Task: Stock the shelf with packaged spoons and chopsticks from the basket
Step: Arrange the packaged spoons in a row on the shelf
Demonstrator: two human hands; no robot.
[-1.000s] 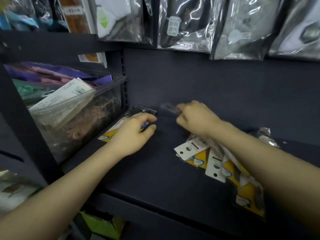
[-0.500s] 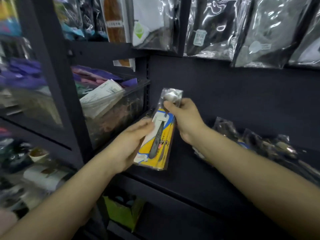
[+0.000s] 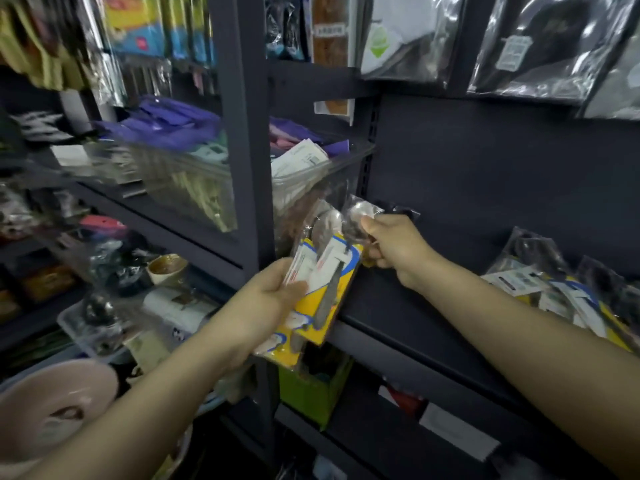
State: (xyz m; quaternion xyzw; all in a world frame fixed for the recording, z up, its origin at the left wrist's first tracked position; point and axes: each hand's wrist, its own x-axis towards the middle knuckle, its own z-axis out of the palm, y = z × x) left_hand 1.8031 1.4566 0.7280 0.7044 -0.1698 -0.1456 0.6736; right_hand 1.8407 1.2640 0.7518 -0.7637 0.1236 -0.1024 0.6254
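Two spoon packs held upright at the near-left edge of the shelf — left hand grasps their lower half, right hand pinches the top; more packs lie far right.

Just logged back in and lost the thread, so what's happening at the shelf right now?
A person is stocking spoon packs. The left hand holds a couple of yellow-backed spoon packs at the front edge of the dark shelf. The right hand pinches their top end. More packs already lie on the shelf to the right.
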